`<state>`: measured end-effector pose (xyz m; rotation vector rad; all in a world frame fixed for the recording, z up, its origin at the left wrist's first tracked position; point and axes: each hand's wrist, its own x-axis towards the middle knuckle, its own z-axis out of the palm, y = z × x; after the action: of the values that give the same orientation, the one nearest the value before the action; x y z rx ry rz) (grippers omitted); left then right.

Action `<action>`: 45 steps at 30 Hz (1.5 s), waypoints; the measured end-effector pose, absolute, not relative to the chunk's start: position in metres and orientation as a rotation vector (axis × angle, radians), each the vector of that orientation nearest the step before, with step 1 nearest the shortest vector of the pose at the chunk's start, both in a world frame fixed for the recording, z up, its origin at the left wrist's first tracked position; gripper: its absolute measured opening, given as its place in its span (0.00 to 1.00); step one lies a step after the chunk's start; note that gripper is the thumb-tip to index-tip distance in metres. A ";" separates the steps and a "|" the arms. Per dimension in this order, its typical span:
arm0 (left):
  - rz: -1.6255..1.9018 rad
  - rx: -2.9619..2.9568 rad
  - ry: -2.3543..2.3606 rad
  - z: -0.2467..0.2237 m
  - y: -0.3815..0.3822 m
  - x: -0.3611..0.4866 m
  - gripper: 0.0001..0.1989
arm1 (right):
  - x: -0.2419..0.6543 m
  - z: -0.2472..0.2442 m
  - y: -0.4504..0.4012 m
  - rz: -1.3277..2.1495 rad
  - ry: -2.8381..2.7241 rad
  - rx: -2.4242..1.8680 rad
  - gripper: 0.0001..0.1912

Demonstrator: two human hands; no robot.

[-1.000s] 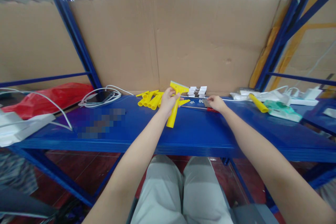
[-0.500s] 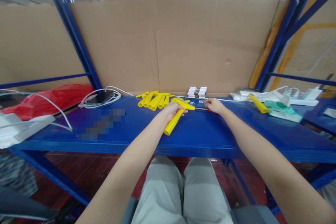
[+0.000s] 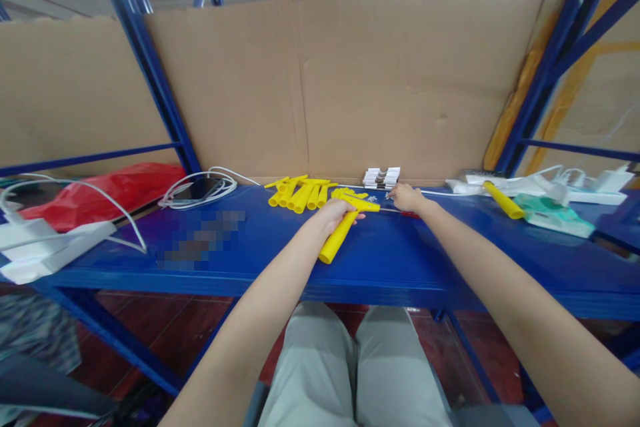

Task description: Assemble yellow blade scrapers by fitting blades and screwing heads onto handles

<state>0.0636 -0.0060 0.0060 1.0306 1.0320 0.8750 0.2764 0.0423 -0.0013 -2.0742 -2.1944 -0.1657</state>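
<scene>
Pinning the yellow scraper (image 3: 341, 230) flat on the shelf (image 3: 410, 260), the left hand (image 3: 334, 211) clamped its handle; the right hand (image 3: 407, 197) pinched small screws (image 3: 373, 199), fingers together.

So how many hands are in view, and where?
2. The left hand grips a yellow scraper lying on the blue shelf. The right hand rests further back, by small parts near a white stack. No other hands show.

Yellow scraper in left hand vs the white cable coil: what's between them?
Head view: a row of loose yellow handles lies between the scraper and the cable coil.
</scene>
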 end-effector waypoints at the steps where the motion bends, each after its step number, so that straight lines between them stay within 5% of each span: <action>1: 0.877 1.020 1.032 0.006 -0.006 0.063 0.25 | 0.276 -0.001 0.043 -0.167 -2.193 -2.091 0.24; 45: 0.800 1.104 1.023 0.009 -0.015 0.066 0.21 | 0.259 -0.003 0.057 -0.156 -2.194 -2.090 0.15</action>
<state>0.0656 -0.0145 0.0090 1.1039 1.0227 0.8000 0.2592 0.0566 -0.0033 -2.0903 -2.1943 -0.1562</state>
